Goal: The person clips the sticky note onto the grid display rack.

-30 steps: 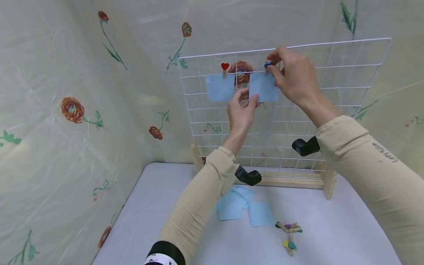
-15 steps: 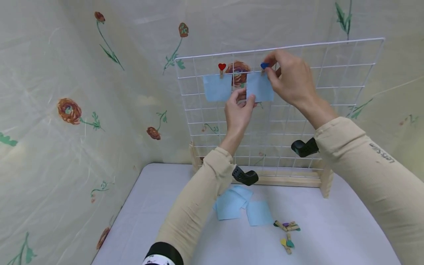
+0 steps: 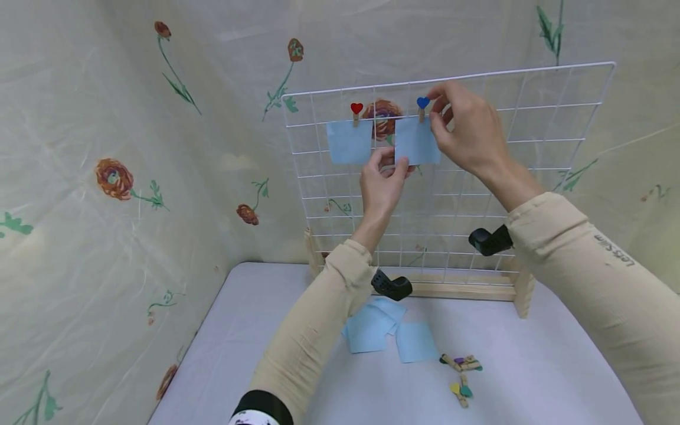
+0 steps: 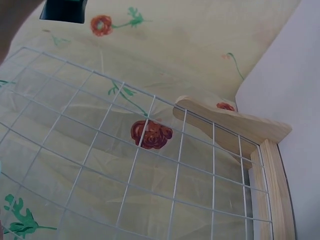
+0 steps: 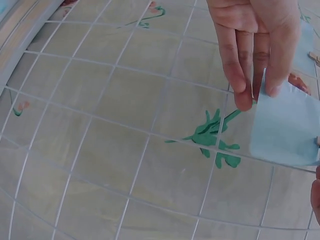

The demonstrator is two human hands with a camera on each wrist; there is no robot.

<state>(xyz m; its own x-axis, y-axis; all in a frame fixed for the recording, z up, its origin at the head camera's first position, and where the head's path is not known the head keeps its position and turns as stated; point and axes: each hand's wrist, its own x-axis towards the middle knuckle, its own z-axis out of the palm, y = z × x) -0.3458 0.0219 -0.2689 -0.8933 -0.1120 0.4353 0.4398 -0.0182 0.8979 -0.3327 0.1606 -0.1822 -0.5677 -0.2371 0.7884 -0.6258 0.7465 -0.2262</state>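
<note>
My left hand (image 3: 383, 184) pinches the lower left corner of a light blue paper note (image 3: 417, 141); in the right wrist view, its thumb and fingers (image 5: 243, 60) hold that corner. A wooden clothespin with a blue heart (image 3: 422, 103) clips the note's top edge to a wire of the white grid rack (image 3: 457, 203). Right beside this clothespin, my right hand (image 3: 470, 127) has its thumb and forefinger parted, with nothing between them. Another blue note (image 3: 349, 143) hangs to the left under a clothespin with a red heart (image 3: 356, 108).
Below, several loose blue notes (image 3: 417, 342) lie on the white table (image 3: 255, 330). Wooden clothespins (image 3: 461, 363) with coloured tops lie to their right. The rack stands on a wooden base (image 3: 462, 291), before a flower-patterned curtain (image 3: 202, 59).
My right fingers have let go of the blue-heart clothespin and shifted slightly right, so the whole heart shows. The left hand keeps its pinch on the note.
</note>
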